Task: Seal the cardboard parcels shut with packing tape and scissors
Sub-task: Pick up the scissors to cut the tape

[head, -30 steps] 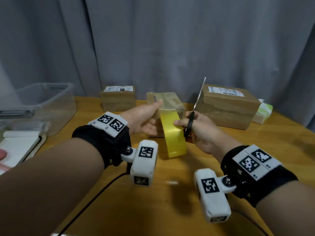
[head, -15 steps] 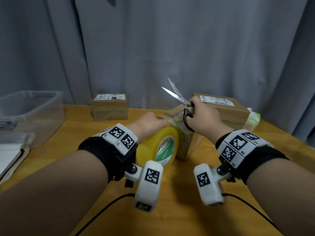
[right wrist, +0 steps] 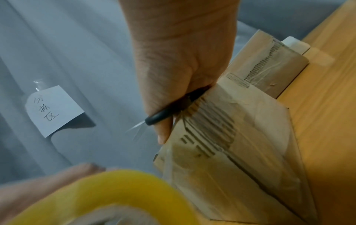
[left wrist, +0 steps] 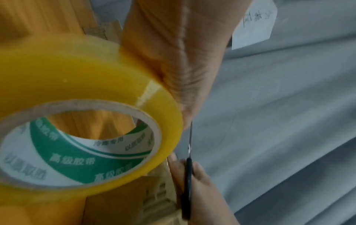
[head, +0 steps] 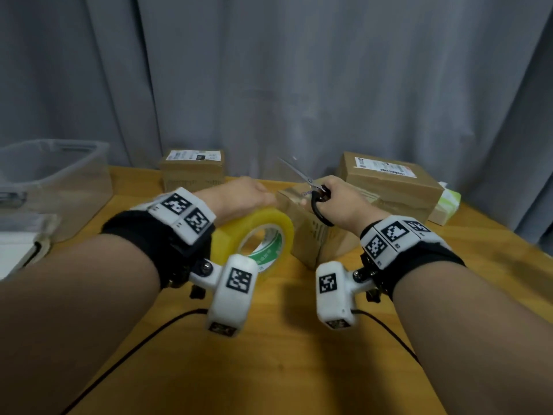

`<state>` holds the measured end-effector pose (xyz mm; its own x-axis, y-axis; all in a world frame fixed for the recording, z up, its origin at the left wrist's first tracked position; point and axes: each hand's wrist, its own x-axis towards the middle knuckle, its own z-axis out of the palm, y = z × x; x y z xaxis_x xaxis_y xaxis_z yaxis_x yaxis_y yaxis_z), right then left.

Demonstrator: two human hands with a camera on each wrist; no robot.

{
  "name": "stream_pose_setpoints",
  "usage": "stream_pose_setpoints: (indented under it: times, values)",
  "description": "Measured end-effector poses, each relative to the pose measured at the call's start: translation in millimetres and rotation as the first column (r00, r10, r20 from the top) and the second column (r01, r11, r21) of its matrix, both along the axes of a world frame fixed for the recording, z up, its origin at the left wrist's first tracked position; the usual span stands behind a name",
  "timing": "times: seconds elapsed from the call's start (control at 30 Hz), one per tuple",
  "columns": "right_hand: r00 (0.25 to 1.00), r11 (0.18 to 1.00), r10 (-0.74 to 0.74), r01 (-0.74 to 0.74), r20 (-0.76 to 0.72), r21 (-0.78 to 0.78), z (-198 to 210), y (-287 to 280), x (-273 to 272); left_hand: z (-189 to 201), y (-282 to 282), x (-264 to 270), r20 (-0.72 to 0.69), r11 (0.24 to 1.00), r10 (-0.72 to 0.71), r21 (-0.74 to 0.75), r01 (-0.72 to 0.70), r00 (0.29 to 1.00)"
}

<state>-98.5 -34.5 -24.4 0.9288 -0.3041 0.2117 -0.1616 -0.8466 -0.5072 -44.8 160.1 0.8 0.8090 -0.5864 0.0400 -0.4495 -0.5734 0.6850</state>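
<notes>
Hands (head: 239,196) with tape roll (head: 263,235), scissors (head: 311,190) seemingly pointing up-left.

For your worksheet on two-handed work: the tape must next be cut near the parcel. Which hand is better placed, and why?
The right hand: it already grips the black-handled scissors just above the small brown cardboard parcel. The left hand is occupied holding the yellow packing tape roll.
</notes>
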Motion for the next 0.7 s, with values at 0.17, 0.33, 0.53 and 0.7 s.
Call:
stream_pose_setpoints:
  times: [0.17, 0.33, 0.53, 0.7]
  values:
    - [1.0, 1.0, -0.02, 0.02, 0.003, 0.003, -1.1, 2.5, 2.2, 4.5, 20.8, -8.6, 0.037, 1.0, 0.006, -0.03, -0.005, 0.999]
    - [1.0, 1.0, -0.009, 0.009, -0.008, -0.006, -3.0, 0.9, 6.1, -3.7, 9.2, -14.9, 0.11, 0.991, -0.041, 0.13, 0.026, 0.993]
    - [0.999, 0.995, -0.04, 0.04, -0.004, -0.091, -0.9, 4.2, 8.3, -1.0, 13.1, -18.1, 0.246, 0.998, 0.066, -0.033, -0.06, 0.967]
    - [0.999, 0.985, -0.041, 0.038, -0.018, -0.168, 0.8, 9.2, 5.1, 0.1, 7.5, -20.3, 0.26, 0.995, 0.031, 0.085, -0.055, 0.965]
